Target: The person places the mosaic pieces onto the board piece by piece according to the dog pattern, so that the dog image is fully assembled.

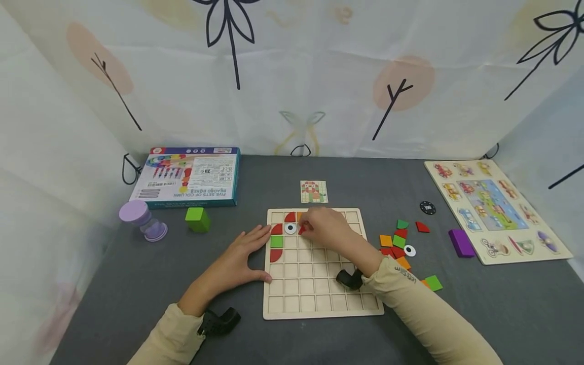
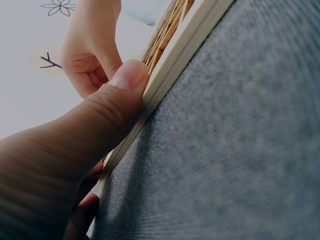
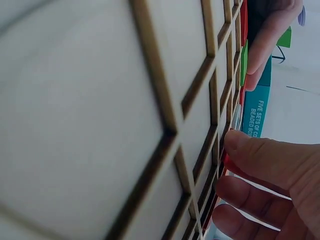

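Watching through the head camera, I record the right hand [image 1: 333,228] with thumb and fingertips drawn together, pinching a red flat piece [image 1: 301,230] over the upper-left part of a pale wooden grid board [image 1: 305,287]. I find the left hand [image 1: 237,258] with fingers extended and thumb apart, touching the board's left edge; the left wrist view confirms the thumb against the wooden rim.

Set in the cells beside the right hand I count a white ring with a dark centre [image 1: 290,228], a green square tile [image 1: 276,242] and three red curved-edge tiles [image 1: 276,255]. Right of the board lies a loose cluster of red, green and orange tiles [image 1: 399,242]. Just beyond the board I note a small printed card [image 1: 314,191].

Farther out, I log a teal-edged printed cardboard box [image 1: 187,177], a bright green cube [image 1: 197,219] and a lilac hourglass-shaped object [image 1: 145,220] at left; at right, a black round disc [image 1: 427,208], a purple block [image 1: 461,243] and a cream picture board [image 1: 497,203].

Everything rests on a dark grey surface [image 1: 246,339], visibly woven in the left wrist view. White sheeting [image 1: 328,86], lightly creased and printed with black flowers, twigs and peach ovals, encloses the back and sides.
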### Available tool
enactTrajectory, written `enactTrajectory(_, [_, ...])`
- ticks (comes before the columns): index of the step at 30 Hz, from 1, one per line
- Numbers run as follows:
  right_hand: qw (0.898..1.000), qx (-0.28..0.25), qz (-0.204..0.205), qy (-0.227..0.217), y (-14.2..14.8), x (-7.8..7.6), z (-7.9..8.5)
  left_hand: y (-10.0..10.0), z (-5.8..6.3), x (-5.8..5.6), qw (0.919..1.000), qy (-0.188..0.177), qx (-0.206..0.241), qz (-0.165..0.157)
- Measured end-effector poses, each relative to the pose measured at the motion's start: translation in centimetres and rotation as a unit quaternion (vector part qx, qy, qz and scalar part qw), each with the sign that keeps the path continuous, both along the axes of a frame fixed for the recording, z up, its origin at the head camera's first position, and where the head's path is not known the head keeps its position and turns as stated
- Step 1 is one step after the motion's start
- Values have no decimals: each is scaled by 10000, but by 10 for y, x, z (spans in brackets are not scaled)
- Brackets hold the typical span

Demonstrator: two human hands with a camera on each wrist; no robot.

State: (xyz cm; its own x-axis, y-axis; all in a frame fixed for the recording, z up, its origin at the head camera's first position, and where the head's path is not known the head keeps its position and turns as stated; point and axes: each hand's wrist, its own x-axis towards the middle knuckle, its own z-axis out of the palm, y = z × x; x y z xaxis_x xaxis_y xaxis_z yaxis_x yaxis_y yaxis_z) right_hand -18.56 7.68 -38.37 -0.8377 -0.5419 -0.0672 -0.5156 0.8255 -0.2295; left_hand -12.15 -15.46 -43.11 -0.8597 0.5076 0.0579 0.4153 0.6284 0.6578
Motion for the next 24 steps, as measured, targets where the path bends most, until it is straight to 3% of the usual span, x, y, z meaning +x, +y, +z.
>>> enactTrajectory(6, [9992, -235, -305, -77, 29, 4, 13, -1, -2, 1, 10000, -43, -47, 21])
enactTrajectory(14, [9936, -288, -1082, 147, 124, 17, 20, -1, -3, 0, 10000, 21, -18, 16])
enactTrajectory(19, [9890, -199, -1457, -175, 173, 34, 17, -1, -2, 0, 10000, -13, -28, 2])
enactTrajectory(24, [9879, -248, -1451, -485, 197, 46, 12, 0, -2, 0, 10000, 8, -51, 4])
